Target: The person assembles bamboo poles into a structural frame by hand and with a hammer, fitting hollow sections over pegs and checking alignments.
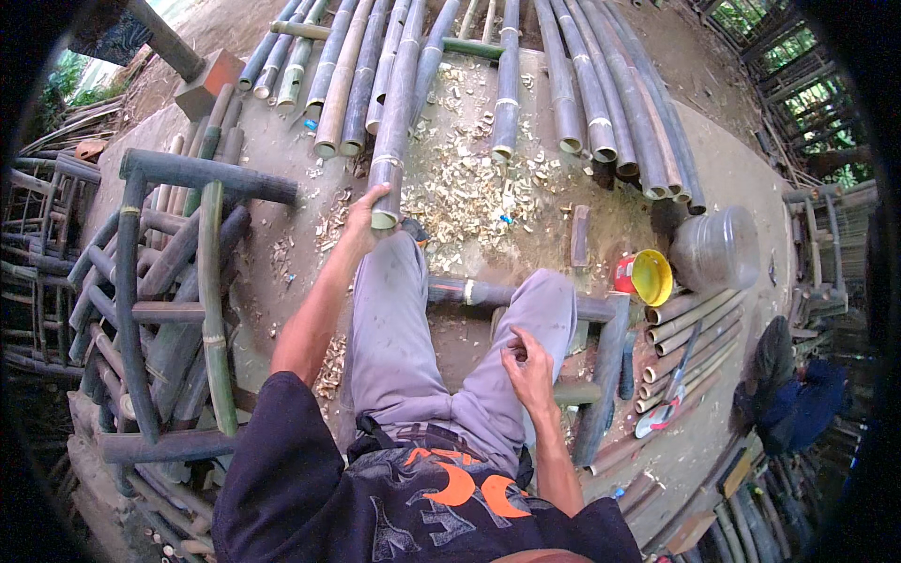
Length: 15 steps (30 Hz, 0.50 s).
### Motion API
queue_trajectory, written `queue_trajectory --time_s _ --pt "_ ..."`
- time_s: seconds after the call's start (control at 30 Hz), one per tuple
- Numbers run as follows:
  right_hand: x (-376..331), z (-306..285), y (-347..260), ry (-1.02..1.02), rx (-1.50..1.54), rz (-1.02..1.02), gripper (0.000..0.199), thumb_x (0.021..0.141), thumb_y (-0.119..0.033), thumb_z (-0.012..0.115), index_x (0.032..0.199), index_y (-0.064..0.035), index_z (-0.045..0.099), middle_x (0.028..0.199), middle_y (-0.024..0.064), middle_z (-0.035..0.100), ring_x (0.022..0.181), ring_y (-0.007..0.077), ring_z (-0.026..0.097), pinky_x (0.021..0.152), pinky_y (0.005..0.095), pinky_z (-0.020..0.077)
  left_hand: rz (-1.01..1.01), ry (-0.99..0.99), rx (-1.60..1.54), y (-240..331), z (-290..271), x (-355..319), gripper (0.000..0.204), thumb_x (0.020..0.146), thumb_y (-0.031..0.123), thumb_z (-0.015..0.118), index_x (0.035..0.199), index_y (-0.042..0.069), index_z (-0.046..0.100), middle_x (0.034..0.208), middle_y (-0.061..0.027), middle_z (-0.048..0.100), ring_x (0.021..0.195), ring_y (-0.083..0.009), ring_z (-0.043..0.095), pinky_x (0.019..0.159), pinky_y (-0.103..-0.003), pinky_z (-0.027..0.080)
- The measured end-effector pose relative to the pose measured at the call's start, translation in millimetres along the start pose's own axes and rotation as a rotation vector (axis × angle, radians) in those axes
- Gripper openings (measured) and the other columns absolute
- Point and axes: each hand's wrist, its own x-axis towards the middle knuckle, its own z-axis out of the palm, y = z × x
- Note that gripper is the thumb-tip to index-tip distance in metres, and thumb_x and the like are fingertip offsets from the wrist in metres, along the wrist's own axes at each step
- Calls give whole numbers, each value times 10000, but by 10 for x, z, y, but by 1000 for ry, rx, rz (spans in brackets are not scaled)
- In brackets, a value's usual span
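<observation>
My left hand [362, 212] grips the near end of a long bamboo pole [392, 141], with the thumb lying along its side. That pole stretches away from me, its pale cut end just beyond my left knee. My right hand [531, 368] hovers over my right thigh, its fingers curled together. Whether something small sits between those fingers I cannot make out. Beneath my legs runs a bamboo bar [497, 294], part of a low bamboo frame.
Several bamboo poles [587, 94] lie fanned out ahead, with pale chips [469, 202] scattered between them. Bamboo frames [214, 310] stand at my left. On the right are a red-and-yellow tin [649, 277], a clear plastic container [718, 249], shorter bamboo pieces [690, 328] and a red-and-grey handled tool [662, 413].
</observation>
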Motion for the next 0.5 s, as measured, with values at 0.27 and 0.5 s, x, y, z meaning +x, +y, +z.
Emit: queue_trajectory --time_s 0.27,0.5 --pt "126 -9 49 10 -13 -32 389 783 -53 642 1164 -12 576 884 133 646 767 201 625 713 312 508 -5 -22 -6 30 1 -8 594 731 354 697 1185 59 451 945 -102 539 816 -245 569 677 -419 511" --pt "212 14 55 -56 -19 51 410 762 -51 633 1163 -8 554 952 180 627 841 296 623 763 367 500 -3 -59 8 60 -32 -9 567 742 366 686 1136 28 460 871 -117 562 740 -253 591 622 -412 511"
